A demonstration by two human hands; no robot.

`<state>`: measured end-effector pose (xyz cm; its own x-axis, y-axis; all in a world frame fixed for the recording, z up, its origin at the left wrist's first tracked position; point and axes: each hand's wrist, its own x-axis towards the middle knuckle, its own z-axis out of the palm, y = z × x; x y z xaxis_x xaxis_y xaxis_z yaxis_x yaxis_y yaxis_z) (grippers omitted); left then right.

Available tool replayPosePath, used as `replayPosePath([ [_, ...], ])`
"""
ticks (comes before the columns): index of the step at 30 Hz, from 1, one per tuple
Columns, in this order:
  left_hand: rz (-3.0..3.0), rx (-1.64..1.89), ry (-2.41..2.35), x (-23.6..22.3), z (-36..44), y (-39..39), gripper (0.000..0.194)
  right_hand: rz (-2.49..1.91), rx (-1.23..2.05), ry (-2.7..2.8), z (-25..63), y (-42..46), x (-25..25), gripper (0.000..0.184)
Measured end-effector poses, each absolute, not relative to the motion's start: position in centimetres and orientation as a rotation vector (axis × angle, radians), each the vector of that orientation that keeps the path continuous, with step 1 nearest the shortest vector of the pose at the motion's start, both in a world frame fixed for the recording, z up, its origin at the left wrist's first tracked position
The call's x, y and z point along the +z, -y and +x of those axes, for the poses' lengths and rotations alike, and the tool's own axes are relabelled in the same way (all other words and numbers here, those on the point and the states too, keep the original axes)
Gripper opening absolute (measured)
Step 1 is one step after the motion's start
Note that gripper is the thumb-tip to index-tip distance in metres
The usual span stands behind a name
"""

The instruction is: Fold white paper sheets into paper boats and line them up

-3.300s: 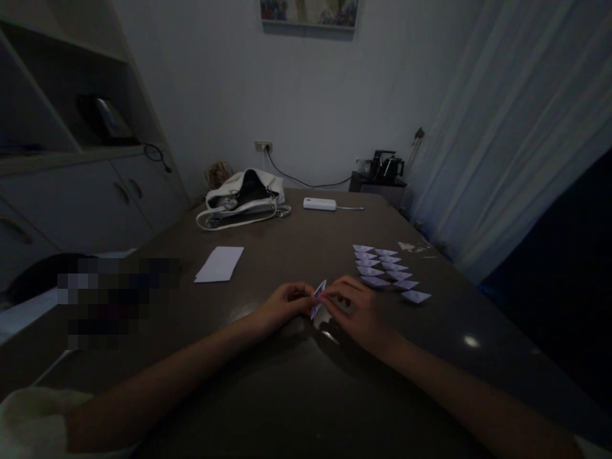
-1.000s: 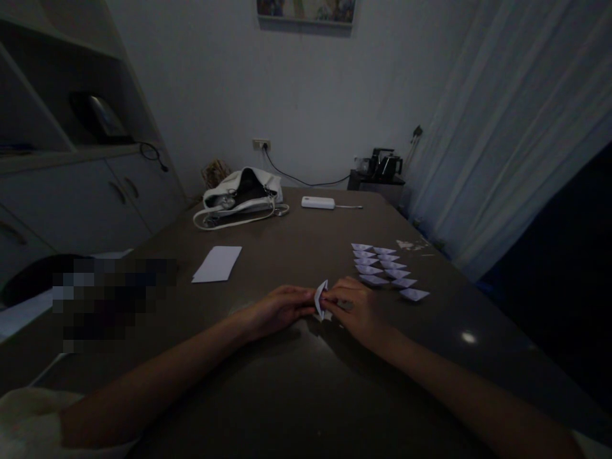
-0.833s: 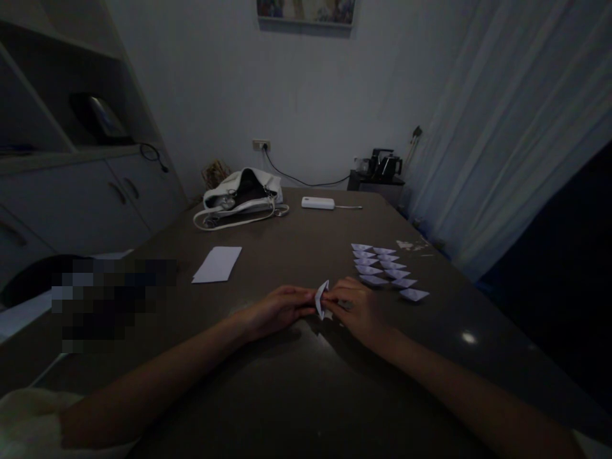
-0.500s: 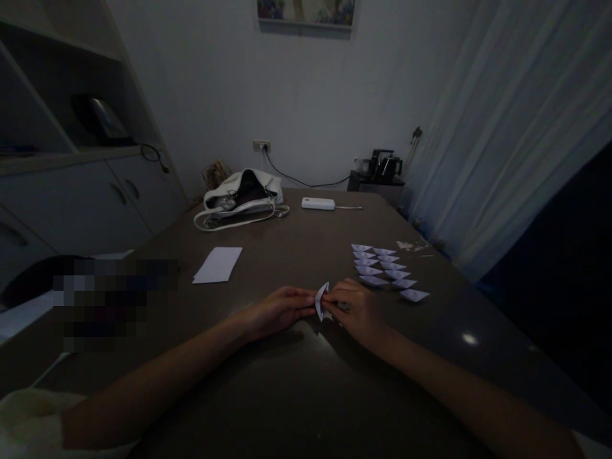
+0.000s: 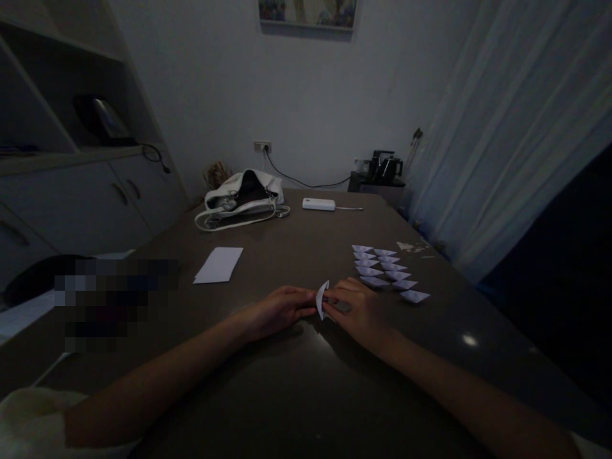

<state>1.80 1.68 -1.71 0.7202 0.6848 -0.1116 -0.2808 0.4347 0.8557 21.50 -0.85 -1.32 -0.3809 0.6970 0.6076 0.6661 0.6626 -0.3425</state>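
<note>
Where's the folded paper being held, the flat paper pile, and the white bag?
Held folded white paper [image 5: 320,301], head view: its visible side.
Flat rectangular white paper pile [image 5: 218,265], head view: top sheet.
White open bag [image 5: 251,207], head view: near side.

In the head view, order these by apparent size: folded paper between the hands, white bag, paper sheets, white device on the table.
1. White bag
2. Paper sheets
3. White device and folded paper: too close to rank; the latter is nearer the camera.
</note>
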Motion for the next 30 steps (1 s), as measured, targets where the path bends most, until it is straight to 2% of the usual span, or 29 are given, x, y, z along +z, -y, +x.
replayPosePath([
  [5,0.944,0.638,-0.517,-1.6,2.1,-1.5,0.020,-1.066,0.043,2.144,21.4,0.8,-1.4,0.003],
  [13,0.903,0.758,-0.696,-2.0,2.8,-1.5,0.022,-1.036,0.160,2.039,21.2,1.0,-1.2,0.007],
  [16,0.905,0.762,-0.657,-2.0,2.7,-1.5,0.018,-1.095,0.357,1.878,21.0,0.8,-1.2,0.012],
  [23,0.908,0.747,-0.592,-1.8,2.8,-1.4,0.018,-1.044,1.138,1.561,20.6,0.0,-1.9,0.029],
  [30,0.925,0.755,-0.618,-2.1,2.9,-1.5,0.016,-1.049,1.226,1.527,20.8,-0.4,-2.3,0.023],
])
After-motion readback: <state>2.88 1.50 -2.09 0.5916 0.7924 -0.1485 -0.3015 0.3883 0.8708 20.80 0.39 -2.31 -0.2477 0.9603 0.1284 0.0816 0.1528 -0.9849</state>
